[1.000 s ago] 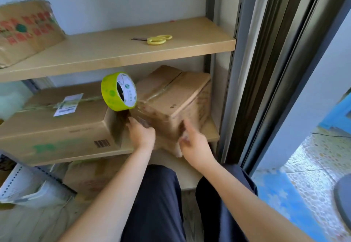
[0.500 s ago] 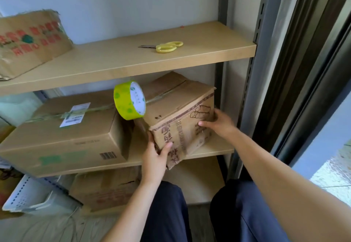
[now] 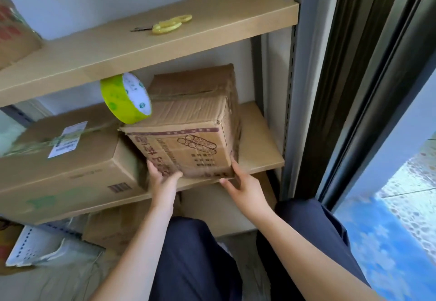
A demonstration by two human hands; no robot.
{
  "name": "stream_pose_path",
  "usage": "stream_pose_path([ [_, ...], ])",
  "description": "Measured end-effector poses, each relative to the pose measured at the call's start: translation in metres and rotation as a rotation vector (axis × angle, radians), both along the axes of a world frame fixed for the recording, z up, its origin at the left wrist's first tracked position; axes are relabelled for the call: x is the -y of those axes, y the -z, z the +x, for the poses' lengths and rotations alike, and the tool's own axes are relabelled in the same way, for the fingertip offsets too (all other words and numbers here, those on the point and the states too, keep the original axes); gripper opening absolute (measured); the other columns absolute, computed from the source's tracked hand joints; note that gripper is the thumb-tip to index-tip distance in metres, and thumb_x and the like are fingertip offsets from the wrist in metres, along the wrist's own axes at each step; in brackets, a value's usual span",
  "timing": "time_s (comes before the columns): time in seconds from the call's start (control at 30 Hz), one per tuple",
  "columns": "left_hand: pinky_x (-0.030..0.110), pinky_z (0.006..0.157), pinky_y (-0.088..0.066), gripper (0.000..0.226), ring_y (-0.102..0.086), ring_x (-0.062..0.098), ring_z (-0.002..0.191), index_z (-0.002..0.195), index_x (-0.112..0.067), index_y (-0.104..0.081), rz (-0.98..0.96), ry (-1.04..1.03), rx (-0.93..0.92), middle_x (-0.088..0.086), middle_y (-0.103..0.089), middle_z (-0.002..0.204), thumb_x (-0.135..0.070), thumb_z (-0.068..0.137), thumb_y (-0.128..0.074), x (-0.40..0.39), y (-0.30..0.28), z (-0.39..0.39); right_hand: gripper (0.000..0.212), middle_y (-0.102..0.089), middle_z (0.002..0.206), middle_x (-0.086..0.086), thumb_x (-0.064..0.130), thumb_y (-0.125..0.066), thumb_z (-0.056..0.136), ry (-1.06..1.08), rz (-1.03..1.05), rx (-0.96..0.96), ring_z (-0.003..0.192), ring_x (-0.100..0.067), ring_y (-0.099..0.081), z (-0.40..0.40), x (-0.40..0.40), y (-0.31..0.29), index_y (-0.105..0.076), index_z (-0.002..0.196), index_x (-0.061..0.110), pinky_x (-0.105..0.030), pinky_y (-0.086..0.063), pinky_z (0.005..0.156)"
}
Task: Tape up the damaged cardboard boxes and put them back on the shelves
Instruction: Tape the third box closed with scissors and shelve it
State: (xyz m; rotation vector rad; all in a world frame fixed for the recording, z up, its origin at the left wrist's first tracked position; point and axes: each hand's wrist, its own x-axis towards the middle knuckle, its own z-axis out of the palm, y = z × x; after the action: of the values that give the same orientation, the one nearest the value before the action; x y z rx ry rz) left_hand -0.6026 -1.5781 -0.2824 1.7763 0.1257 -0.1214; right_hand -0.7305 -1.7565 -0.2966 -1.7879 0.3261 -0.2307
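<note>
Small printed cardboard box (image 3: 188,130): on the middle shelf (image 3: 257,149), right-hand part, tilted with its printed face toward the camera and its near lower edge at the shelf's front lip; top flaps closed, contents not visible. Tape roll (image 3: 126,99), yellow-green, stands on edge at the box's top left corner, touching it. Large cardboard box (image 3: 66,159): same shelf, left of the small box and just beside it, closed, white label and a tape strip on its top; contents not visible. Upper shelf (image 3: 165,41): yellow-handled scissors (image 3: 168,25) lying flat near the middle, and a red-printed carton (image 3: 14,34) at the far left, partly out of view. Lower level: another cardboard box (image 3: 118,227), partly hidden behind the arms, and a white perforated basket (image 3: 35,248) on the floor at left, contents unclear. Change from half a second ago: the small box has turned so its printed face looks more squarely forward, and the right hand has come from the box's right side to its lower right corner. Left hand (image 3: 162,180): fingers curled around the box's lower left corner, thumb on the printed face, holding it. Right hand (image 3: 243,187): fingers reaching up along the lower right corner, thumb under the bottom edge, gripping it.
</note>
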Motion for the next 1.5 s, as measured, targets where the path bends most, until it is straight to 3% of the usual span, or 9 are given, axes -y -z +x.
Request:
stream_pose_path([
  [0.37, 0.049, 0.11, -0.042, 0.089, -0.058, 0.023, 0.121, 0.14, -0.022, -0.03, 0.099, -0.002, -0.02, 0.007, -0.056, 0.135, -0.025, 0.06, -0.071, -0.003, -0.002, 0.011, 0.062, -0.054, 0.142, 0.007, 0.034, -0.063, 0.094, 0.058, 0.019, -0.024, 0.13, -0.006, -0.05, 0.009, -0.008, -0.004, -0.038, 0.151, 0.027, -0.022, -0.039, 0.11],
  [0.53, 0.046, 0.118, -0.03, 0.102, -0.039, 0.023, 0.141, 0.158, -0.021, -0.009, 0.243, 0.146, -0.074, 0.003, -0.036, 0.156, -0.026, 0.08, -0.074, -0.018, -0.023, 0.012, 0.057, -0.051, 0.144, 0.01, 0.035, -0.061, 0.096, -0.009, 0.076, -0.017, 0.129, 0.0, -0.047, 0.007, 0.008, -0.014, -0.04, 0.149, 0.028, -0.017, -0.038, 0.108],
  [0.63, 0.043, 0.115, -0.035, 0.06, -0.045, 0.029, 0.136, 0.149, -0.011, -0.034, 0.164, -0.2, 0.048, 0.01, -0.046, 0.148, -0.01, 0.094, -0.059, -0.032, -0.058, 0.001, 0.053, -0.048, 0.137, 0.017, 0.029, -0.057, 0.098, 0.085, -0.143, 0.086, 0.122, 0.012, -0.039, -0.005, 0.004, -0.034, -0.04, 0.148, 0.026, 0.005, -0.029, 0.093],
  [0.77, 0.031, 0.082, -0.045, 0.019, -0.059, 0.025, 0.1, 0.106, -0.019, -0.057, -0.076, -0.528, 0.406, 0.003, -0.062, 0.107, -0.03, 0.094, -0.047, -0.044, -0.133, -0.016, 0.035, -0.055, 0.123, 0.019, 0.036, -0.043, 0.097, 0.291, -0.389, 0.359, 0.116, 0.001, -0.05, -0.006, 0.002, -0.094, -0.055, 0.13, 0.031, -0.02, -0.042, 0.096],
  [0.9, 0.031, 0.076, -0.046, 0.035, -0.065, 0.006, 0.086, 0.094, -0.034, -0.06, -0.273, -0.21, 0.274, -0.014, -0.067, 0.088, -0.065, 0.09, -0.047, -0.028, -0.209, -0.019, 0.041, -0.059, 0.124, 0.016, 0.052, -0.036, 0.097, 0.264, -0.378, 0.487, 0.117, -0.002, -0.052, 0.022, -0.011, -0.183, -0.06, 0.123, 0.032, -0.023, -0.041, 0.095],
  [1.0, 0.039, 0.087, -0.055, 0.028, -0.072, 0.018, 0.091, 0.104, -0.022, -0.067, -0.371, 0.017, 0.088, 0.002, -0.075, 0.097, -0.046, 0.094, -0.059, -0.009, -0.231, -0.018, 0.046, -0.06, 0.129, 0.008, 0.054, -0.043, 0.097, 0.113, -0.467, 0.403, 0.124, -0.01, -0.05, 0.054, -0.031, -0.228, -0.064, 0.125, 0.024, -0.028, -0.038, 0.103],
  [1.17, 0.021, 0.051, -0.049, 0.026, -0.064, 0.018, 0.057, 0.083, -0.022, -0.071, -0.184, 0.134, 0.27, 0.006, -0.068, 0.064, -0.034, 0.099, -0.053, -0.013, -0.23, -0.039, 0.053, -0.059, 0.055, -0.013, 0.054, -0.05, 0.097, -0.269, -0.09, 0.272, 0.054, -0.021, -0.059, 0.082, -0.073, -0.259, -0.058, 0.063, 0.015, -0.037, -0.05, 0.068],
  [1.3, 0.024, 0.048, -0.047, 0.036, -0.059, 0.015, 0.048, 0.072, -0.016, -0.066, -0.052, 0.119, 0.29, 0.004, -0.065, 0.054, -0.031, 0.101, -0.051, -0.019, -0.252, -0.054, 0.045, -0.045, 0.038, -0.015, 0.033, -0.064, 0.094, -0.186, 0.29, 0.203, 0.03, -0.024, -0.043, 0.083, -0.094, -0.272, -0.066, 0.082, -0.01, -0.029, -0.042, 0.042],
  [1.5, 0.025, 0.053, -0.048, 0.036, -0.055, 0.014, 0.045, 0.07, -0.007, -0.063, -0.037, 0.194, 0.206, 0.001, -0.063, 0.052, -0.021, 0.102, -0.053, -0.031, -0.304, -0.078, 0.022, -0.049, 0.046, -0.012, 0.016, -0.063, 0.094, -0.068, 0.408, 0.088, 0.042, -0.023, -0.043, 0.07, -0.103, -0.302, -0.072, 0.098, -0.004, -0.042, -0.044, 0.062],
])
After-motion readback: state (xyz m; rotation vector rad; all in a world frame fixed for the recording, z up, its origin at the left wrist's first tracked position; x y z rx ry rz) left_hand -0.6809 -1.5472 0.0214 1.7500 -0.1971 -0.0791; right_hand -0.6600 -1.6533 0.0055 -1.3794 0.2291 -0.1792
